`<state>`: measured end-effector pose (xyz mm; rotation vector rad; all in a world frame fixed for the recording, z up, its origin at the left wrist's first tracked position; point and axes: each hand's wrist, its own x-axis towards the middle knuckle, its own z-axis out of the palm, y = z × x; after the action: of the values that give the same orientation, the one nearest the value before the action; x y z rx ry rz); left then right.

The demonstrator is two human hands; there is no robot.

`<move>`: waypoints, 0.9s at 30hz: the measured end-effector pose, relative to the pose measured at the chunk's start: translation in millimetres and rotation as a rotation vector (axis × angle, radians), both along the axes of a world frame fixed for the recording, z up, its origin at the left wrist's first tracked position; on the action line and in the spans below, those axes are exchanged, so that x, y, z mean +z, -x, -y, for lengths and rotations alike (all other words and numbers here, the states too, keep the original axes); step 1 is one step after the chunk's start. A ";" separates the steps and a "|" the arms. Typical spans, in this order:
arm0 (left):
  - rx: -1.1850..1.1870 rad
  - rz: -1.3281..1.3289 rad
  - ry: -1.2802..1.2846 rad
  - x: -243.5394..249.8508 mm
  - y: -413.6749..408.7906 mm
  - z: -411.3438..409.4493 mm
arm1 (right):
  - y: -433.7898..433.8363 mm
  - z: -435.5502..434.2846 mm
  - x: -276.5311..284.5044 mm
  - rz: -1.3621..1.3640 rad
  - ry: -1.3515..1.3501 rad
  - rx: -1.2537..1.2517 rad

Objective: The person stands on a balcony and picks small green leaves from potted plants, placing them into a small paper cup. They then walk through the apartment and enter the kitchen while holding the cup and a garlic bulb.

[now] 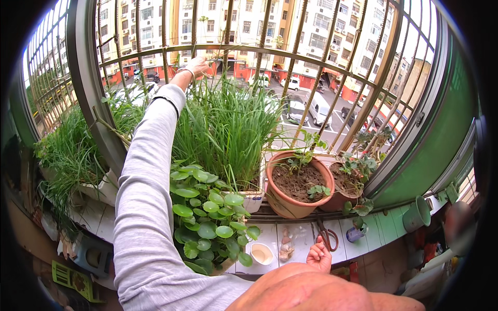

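Note:
My left hand (199, 67) reaches out to the metal window bars, just above tall grass-like plants (221, 132) in a white trough (255, 200); leaf tips are by its fingers, and whether it grips any cannot be told. Close to the brown-handled scissors (330, 238) on the tiled sill is my right hand (320, 255), its fingers curled; whether it holds anything is unclear. Round-leaved plants (210, 217) grow below my left sleeve. A terracotta pot (299, 184) of soil with small leafy plants stands right of the trough.
A white cup (261, 254), a clear plastic bag of bulbs (286, 248), a can (356, 232) with a plant and a green pot (417, 214) are on the sill. Another potted plant (346, 182) stands by the window frame. Metal bars (272, 53) cross in front.

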<state>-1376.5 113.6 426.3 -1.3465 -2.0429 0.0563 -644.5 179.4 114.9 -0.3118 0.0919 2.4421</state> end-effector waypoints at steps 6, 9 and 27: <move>0.128 -0.027 -0.055 11.7 8.0 31.8 | 14.9 -3.7 -0.9 -0.032 0.001 0.091; 0.313 0.411 -0.513 10.0 -93.1 -4.6 | -6.6 -4.7 -3.4 0.019 0.001 -0.001; -0.050 1.040 -0.872 24.3 19.1 43.0 | 8.4 0.9 -0.7 0.017 0.034 0.057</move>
<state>-1395.6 70.7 450.6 -0.8700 -2.2848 -1.6488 -652.9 178.5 114.2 -0.3556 0.1191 2.4963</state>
